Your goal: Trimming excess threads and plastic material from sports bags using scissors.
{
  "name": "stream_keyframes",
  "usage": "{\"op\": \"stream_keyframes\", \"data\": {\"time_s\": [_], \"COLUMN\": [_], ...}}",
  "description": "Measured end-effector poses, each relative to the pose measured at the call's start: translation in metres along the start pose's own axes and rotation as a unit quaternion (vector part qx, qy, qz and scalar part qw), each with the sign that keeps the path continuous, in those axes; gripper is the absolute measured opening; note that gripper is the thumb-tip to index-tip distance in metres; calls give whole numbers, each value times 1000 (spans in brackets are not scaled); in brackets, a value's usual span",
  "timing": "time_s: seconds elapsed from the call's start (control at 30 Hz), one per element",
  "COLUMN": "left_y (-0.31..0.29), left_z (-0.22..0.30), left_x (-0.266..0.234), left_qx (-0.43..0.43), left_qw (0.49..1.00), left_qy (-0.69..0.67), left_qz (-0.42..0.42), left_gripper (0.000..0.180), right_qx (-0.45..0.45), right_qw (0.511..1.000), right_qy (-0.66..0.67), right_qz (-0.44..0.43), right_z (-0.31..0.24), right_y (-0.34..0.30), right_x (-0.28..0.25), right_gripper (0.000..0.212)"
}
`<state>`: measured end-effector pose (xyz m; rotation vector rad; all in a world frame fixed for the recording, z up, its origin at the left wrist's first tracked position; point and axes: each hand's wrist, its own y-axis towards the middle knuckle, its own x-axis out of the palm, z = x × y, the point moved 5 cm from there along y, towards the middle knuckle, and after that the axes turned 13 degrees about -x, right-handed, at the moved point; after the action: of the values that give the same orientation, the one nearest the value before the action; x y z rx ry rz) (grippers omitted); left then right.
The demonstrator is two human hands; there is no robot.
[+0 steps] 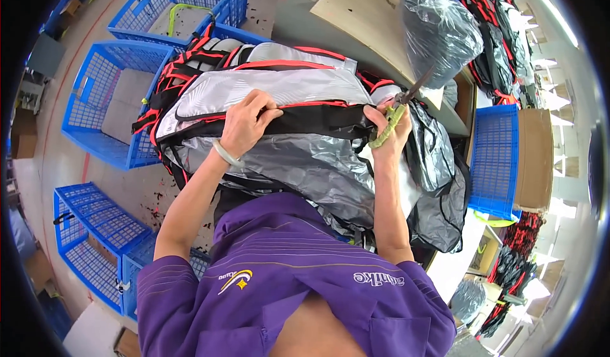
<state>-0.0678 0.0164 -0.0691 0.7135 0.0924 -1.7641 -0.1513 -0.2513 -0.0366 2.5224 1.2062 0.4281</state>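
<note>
A large white-and-black bag with red piping lies across the work surface before me, its silver lining turned toward my body. My left hand, a pale bangle on its wrist, is closed in a pinch on the black edge strip of this bag. Farther right, my right hand has its fingers through scissors whose handles are wrapped in yellow-green cord. Their dark blades point up and away to the right. The right thumb also rests against the end of the black strip.
Blue plastic crates stand on the floor at the left, with dark scraps scattered nearby. Beyond the bag is a wooden board and a dark plastic-wrapped bundle. A blue crate and cardboard stand at the right.
</note>
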Motion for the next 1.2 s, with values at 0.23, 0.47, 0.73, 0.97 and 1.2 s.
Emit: {"op": "stream_keyframes", "data": {"time_s": [0.23,0.47,0.73,0.97,1.2], "left_y": [-4,-10,-11,-3,5], "left_z": [-7,-12,-16,-20,-23], "left_x": [2,12,5,6,5], "left_qx": [-49,-53,-81,-126,-162], "left_qw": [998,998,995,990,983], "left_qy": [-23,-31,-57,-66,-90], "left_qz": [-16,-8,15,-4,-12], "left_gripper": [21,19,19,21,19], "right_qx": [-2,-263,-238,-202,-166], "right_qw": [956,707,570,583,646], "right_qy": [-239,-403,-354,-301,-227], "right_qz": [-169,-518,-702,-727,-710], "right_z": [-1,-12,29,50,63], "right_y": [22,64,60,57,54], "right_x": [-19,55,97,92,82], "right_gripper": [32,64,68,62,57]}}
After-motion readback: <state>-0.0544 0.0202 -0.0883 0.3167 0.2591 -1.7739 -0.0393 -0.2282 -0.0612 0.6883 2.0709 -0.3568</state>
